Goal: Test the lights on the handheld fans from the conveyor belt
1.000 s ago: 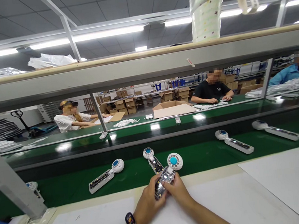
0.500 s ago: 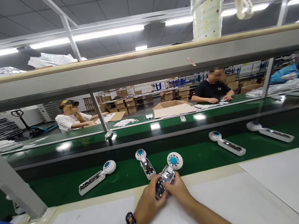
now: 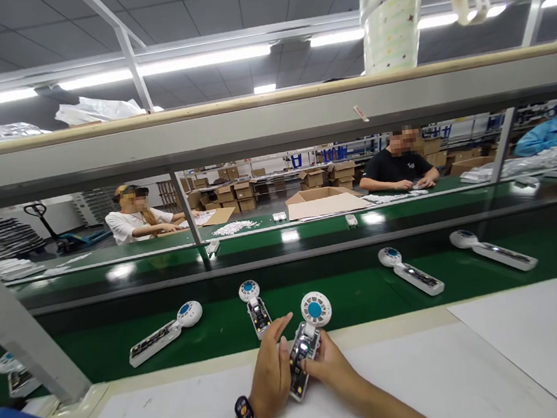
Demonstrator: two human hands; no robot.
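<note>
A green conveyor belt is shown running left to right beyond a pale worktop, on which white sheets are laid. Several small handheld fans lie on the belt, well apart: one at far right, one right of centre, one at left, and one just beyond the hands.

Above the near edge of the worktop, an unfinished fan is held between both hands, its round head with blue hub pointing far and its open handle, with circuit board exposed, pointing near. The right hand is closed around the handle's right side, its fingers pressed on the casing. The left hand, with a watch at the wrist, lies against the left side, its fingers partly spread and extended.

The piece is judged light, rigid plastic, smooth and somewhat slippery; the bare board is judged fragile. Hold is best taken on the casing edges, not the components.
</note>
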